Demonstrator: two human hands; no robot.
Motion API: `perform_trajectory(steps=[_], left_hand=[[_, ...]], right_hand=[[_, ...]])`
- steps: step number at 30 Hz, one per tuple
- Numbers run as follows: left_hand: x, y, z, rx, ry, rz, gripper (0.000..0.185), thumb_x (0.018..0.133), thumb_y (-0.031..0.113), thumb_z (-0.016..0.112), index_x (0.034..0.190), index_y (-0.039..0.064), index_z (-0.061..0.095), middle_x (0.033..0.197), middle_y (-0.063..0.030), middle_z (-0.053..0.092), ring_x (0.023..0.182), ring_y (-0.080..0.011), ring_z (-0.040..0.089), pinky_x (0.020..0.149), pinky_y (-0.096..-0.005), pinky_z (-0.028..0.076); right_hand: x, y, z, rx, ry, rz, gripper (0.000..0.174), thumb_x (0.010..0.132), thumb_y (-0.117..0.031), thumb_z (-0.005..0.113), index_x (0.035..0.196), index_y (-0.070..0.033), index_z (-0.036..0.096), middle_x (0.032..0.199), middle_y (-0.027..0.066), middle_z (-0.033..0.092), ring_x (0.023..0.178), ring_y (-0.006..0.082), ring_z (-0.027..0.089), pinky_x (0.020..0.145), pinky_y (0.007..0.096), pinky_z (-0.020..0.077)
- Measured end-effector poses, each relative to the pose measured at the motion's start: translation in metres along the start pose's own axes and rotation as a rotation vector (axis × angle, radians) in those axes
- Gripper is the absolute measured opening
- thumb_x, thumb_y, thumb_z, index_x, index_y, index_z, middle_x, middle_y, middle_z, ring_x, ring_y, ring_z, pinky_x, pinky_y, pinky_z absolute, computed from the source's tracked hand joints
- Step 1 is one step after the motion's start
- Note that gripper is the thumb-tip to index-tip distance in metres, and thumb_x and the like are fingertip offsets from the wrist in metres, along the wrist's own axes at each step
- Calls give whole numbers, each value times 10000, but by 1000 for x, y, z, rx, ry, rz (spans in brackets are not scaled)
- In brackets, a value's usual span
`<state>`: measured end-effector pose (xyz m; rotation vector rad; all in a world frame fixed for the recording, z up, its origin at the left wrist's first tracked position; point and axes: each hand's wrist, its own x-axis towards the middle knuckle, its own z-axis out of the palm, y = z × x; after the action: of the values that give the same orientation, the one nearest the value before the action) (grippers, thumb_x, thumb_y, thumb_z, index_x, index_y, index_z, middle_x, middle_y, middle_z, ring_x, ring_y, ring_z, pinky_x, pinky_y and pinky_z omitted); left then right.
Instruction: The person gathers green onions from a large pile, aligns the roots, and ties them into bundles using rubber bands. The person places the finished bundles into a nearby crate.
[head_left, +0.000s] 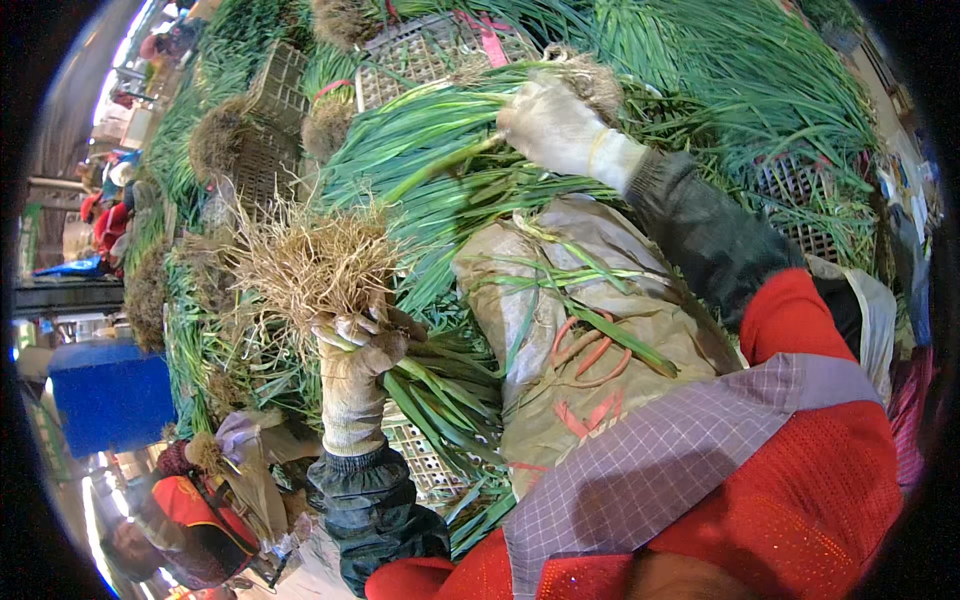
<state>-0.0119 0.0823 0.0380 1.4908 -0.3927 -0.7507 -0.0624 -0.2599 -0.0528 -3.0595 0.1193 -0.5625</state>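
My left hand (367, 337), in a soiled white glove, grips a bunch of long green allium stalks (442, 390) just below their roots. The tangled tan roots (322, 259) point up and away from me, while the leaves trail toward my lap. Also gloved, my right hand (551, 124) is slightly blurred over a heap of similar greens (420, 142). A single stalk (442, 161) runs from its fingers, its base at the fingertips. Behind that hand lies another clump of roots (592, 82). Plastic sheeting (540, 405) covers my lap, with loose leaves (615, 337) and red loops (592, 352) on it.
Plastic crates (405, 75) stand ahead among more greens (720, 75). Rooted bundles (217, 135) line the left side, near a blue panel (112, 397). A person in a red and black vest (202, 517) is at lower left; another in red (112, 225) is farther off.
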Motion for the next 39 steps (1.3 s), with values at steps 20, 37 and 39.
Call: perform_trajectory(steps=[20, 37, 39], left_hand=[[66, 0, 60, -110, -291, -34, 311, 662, -41, 684, 971, -30, 651, 987, -27, 603, 982, -158, 569, 898, -279, 451], [47, -9, 59, -152, -334, -11, 518, 638, -42, 691, 1135, 43, 569, 911, 20, 587, 831, -125, 564, 745, -258, 477], [51, -5, 59, 45, -395, -141, 599, 630, -43, 668, 1204, 52, 525, 996, -51, 603, 950, -222, 610, 849, -358, 502]], right_hand=[[-46, -72, -99, 496, 277, -111, 192, 814, -262, 683, 812, -72, 653, 797, 110, 640, 863, 325, 621, 942, 458, 428], [-54, -91, -100, 782, -67, 71, 349, 902, -412, 574, 1020, -103, 688, 910, 202, 678, 854, 410, 656, 730, 479, 524], [-62, -78, -91, 747, -13, -4, 333, 904, -392, 567, 1002, -99, 690, 895, 202, 677, 841, 406, 656, 730, 471, 522]])
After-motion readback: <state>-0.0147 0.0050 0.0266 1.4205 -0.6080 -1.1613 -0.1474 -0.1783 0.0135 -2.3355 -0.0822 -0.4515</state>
